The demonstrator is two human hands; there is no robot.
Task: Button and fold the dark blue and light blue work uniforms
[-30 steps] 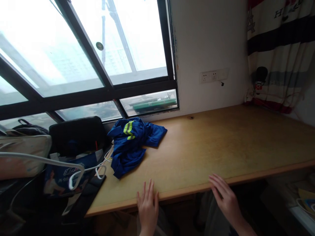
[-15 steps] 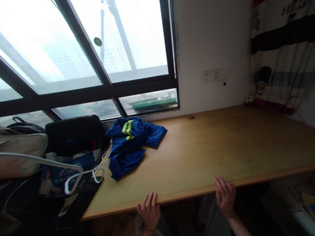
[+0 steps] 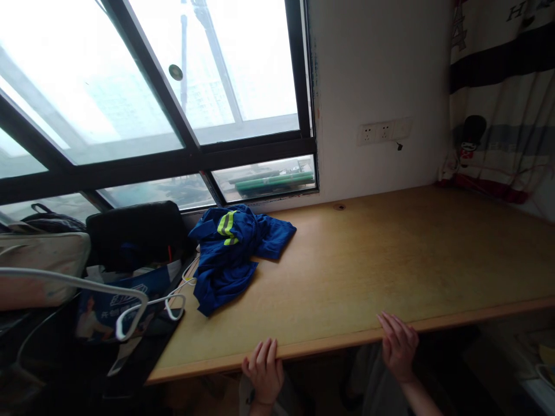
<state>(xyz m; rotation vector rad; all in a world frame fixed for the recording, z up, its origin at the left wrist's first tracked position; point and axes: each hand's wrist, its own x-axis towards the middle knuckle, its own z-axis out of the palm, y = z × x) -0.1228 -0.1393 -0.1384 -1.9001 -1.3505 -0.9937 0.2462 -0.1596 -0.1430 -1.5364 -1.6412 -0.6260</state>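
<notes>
My left hand (image 3: 263, 371) rests its fingertips on the front edge of the wooden tabletop (image 3: 347, 271), fingers stretched out and nothing held. Farther right along the same edge lies my right hand (image 3: 399, 345), also open, its fingers over the rim. A crumpled blue garment (image 3: 225, 277) with yellow and grey reflective strips is heaped on the left part of the table, beyond my left hand and apart from it.
At the left are a black bag (image 3: 136, 234), a pale bag (image 3: 47, 268), a blue printed bag (image 3: 125, 306) and a bent white tube (image 3: 143, 300). Behind the table are a window (image 3: 234, 153), wall sockets (image 3: 384, 132) and a patterned curtain (image 3: 503, 110).
The view has shifted slightly, so the scene sits a little farther right. Both hands stay at the table edge, and the blue garment lies as before.
</notes>
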